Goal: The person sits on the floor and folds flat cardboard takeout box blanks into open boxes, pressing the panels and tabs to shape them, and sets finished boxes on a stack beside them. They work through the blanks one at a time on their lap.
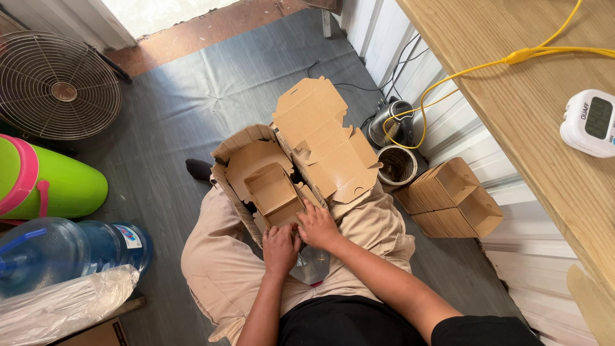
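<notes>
We find a small brown cardboard box (272,192), half formed, resting on the seated person's lap with its open side up and its lid flap (256,157) standing back toward the knees. The left hand (280,247) lies at the near edge of this box, fingers curled against the cardboard wall; it appears to pinch that edge, though we cannot see the fingertips fully. The right hand (317,224) sits just beside it, touching the box's near right corner with fingers bent and pressing down, seemingly steadying a fold. Both forearms come in from the lower edge of the view and converge, wrists close together, elbows spread. A second, unfolded box blank (327,138) leans against the right knee, overlapping the box in hand and standing half upright; we judge it is kept there within easy reach. The lap serves as the work surface, which explains the low, tucked-in grip. To the person's right, on the grey floor (179,109), a stack of folded boxes (451,198) lies against the white wall, near a metal kettle (392,122) and a round tin (397,165). A yellow cable (487,64) runs from there up over the wooden counter (512,96), where a white timer (592,123) sits. At the left stand a wire fan (57,86), a green container (51,182) and a blue water bottle (64,253).
</notes>
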The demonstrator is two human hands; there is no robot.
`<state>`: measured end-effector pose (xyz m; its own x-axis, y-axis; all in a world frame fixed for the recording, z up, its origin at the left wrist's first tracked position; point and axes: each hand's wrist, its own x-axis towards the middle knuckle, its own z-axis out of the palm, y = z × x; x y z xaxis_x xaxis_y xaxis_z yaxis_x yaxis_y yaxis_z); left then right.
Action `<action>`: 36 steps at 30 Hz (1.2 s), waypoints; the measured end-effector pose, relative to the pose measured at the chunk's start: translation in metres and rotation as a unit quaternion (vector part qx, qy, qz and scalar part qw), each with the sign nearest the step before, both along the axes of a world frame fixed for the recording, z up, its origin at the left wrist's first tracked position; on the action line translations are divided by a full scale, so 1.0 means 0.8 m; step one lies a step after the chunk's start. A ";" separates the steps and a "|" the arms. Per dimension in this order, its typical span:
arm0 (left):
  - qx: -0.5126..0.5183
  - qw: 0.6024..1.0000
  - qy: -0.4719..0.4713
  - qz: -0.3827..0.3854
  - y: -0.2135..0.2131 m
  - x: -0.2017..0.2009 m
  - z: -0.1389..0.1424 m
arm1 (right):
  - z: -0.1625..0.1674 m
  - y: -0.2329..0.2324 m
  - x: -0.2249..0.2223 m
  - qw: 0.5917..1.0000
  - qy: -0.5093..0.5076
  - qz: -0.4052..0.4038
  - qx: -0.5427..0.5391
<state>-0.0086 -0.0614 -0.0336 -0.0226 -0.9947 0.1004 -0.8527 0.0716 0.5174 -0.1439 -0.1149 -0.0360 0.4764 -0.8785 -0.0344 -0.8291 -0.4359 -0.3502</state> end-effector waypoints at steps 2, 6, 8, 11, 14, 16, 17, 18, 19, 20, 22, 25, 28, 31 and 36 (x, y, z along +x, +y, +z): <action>-0.002 1.000 -0.001 -0.002 0.000 0.000 0.000 | 0.001 0.000 0.000 1.000 0.000 -0.002 0.005; -0.007 1.000 -0.004 -0.005 0.000 0.000 -0.001 | 0.002 0.000 0.000 1.000 -0.004 -0.002 -0.005; -0.005 1.000 -0.005 -0.004 0.000 -0.001 -0.001 | 0.003 0.000 0.000 1.000 -0.004 -0.005 0.012; -0.006 1.000 -0.003 -0.003 -0.001 -0.001 -0.001 | 0.002 -0.001 -0.001 1.000 -0.004 -0.003 0.005; -0.006 1.000 -0.003 -0.003 -0.001 0.000 -0.001 | 0.000 -0.001 0.000 1.000 -0.002 -0.003 0.011; -0.005 1.000 -0.002 -0.002 -0.001 0.000 -0.002 | -0.001 -0.001 0.001 1.000 -0.001 -0.002 -0.004; -0.005 1.000 -0.001 -0.002 -0.001 0.000 -0.002 | -0.001 -0.001 0.001 1.000 0.000 -0.002 -0.012; -0.005 1.000 -0.001 -0.002 -0.001 0.000 -0.002 | -0.001 -0.001 0.001 1.000 0.002 -0.003 -0.005; -0.007 1.000 -0.002 -0.002 -0.001 0.000 -0.002 | -0.001 -0.001 0.001 1.000 0.004 -0.004 0.003; -0.009 1.000 -0.004 -0.002 -0.001 0.000 -0.002 | -0.001 0.000 0.001 1.000 0.006 -0.005 0.010; -0.011 1.000 -0.004 -0.001 -0.001 0.001 -0.003 | -0.001 0.000 0.001 1.000 0.005 -0.003 0.004; -0.010 1.000 -0.002 -0.002 0.000 0.001 -0.003 | 0.000 -0.001 0.002 1.000 0.007 -0.002 0.010; -0.010 1.000 -0.002 0.000 -0.001 0.002 -0.003 | 0.001 -0.001 0.002 1.000 0.006 -0.003 0.018; -0.008 1.000 -0.003 0.001 -0.001 0.001 -0.002 | 0.002 0.000 0.001 1.000 0.002 -0.003 0.017; -0.004 1.000 -0.004 -0.001 -0.001 0.001 -0.002 | 0.002 -0.001 0.001 1.000 -0.002 -0.001 0.012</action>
